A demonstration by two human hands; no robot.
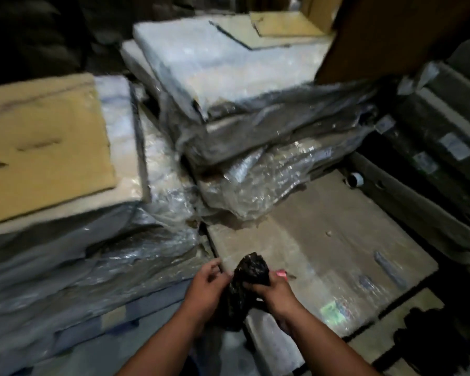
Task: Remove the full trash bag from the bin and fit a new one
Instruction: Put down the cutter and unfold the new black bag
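A crumpled black trash bag (248, 278), bunched into a wad, is held low in the middle of the view. My right hand (273, 290) is closed around its right side, pink nails showing. My left hand (208, 280) sits against the bag's left side with fingers curled; its grip is partly hidden. The bag hangs down between both wrists, above a flat wrapped package (323, 240). No bin is in view.
Stacks of flat packages in clear plastic wrap (228, 104) fill the middle and left. A cardboard sheet (44, 142) lies on the left stack. Dark wrapped boxes (440, 147) line the right. A brown upright panel (385, 33) stands behind.
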